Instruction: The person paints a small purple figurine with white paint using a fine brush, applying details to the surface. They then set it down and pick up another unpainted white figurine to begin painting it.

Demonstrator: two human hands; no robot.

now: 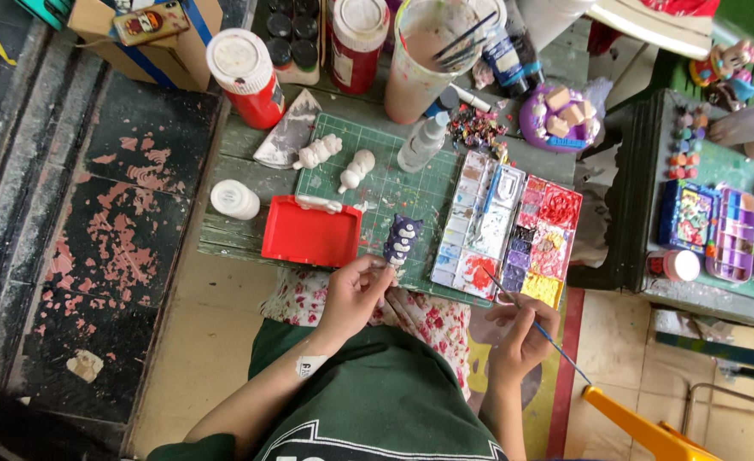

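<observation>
My left hand (356, 294) pinches the base of a purple figurine (401, 240), fingers pressed around it, at the near edge of the green mat (394, 192). My right hand (522, 329) pinches a thin brush (535, 324), tip toward the palette (508, 226) just right of the figurine. A red tray (311, 232) lies just left. Two white figurines (336, 162) rest farther back on the mat.

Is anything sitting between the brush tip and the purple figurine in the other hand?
Nothing visible. The paintbrush in the right hand has its tip over the paint palette's near edge. The gap across to the purple figurine, held by the left hand, looks open.
</observation>
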